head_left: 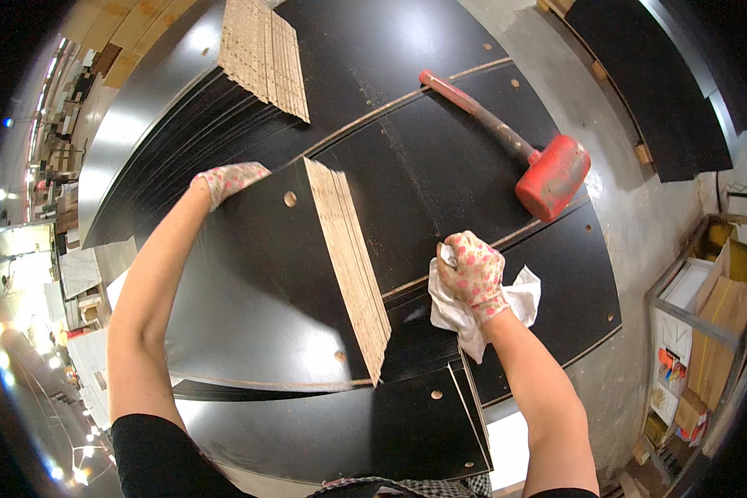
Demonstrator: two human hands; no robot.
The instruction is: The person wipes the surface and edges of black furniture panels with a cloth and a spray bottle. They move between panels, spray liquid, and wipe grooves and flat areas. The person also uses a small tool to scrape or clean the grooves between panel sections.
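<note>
My left hand (229,183), in a white glove with pink spots, rests with its fingers over the far left edge of a stack of black panels (257,257). The stack's raw chipboard edges (350,270) face right. A white cloth (454,309) is bunched in my right hand (471,270), which wears a matching glove. That fist sits over the black boards just right of the stack, with the cloth hanging out on both sides. Beyond it lies a rubber mallet (554,178) with a red head and a worn red handle.
Another stack of black panels (261,58) stands at the far left. Black boards with small round holes (556,282) spread beneath everything. A metal-framed cart (697,319) with boxes stands on the right, and more dark panels (656,91) lie at the far right. Sawdust streaks mark the boards.
</note>
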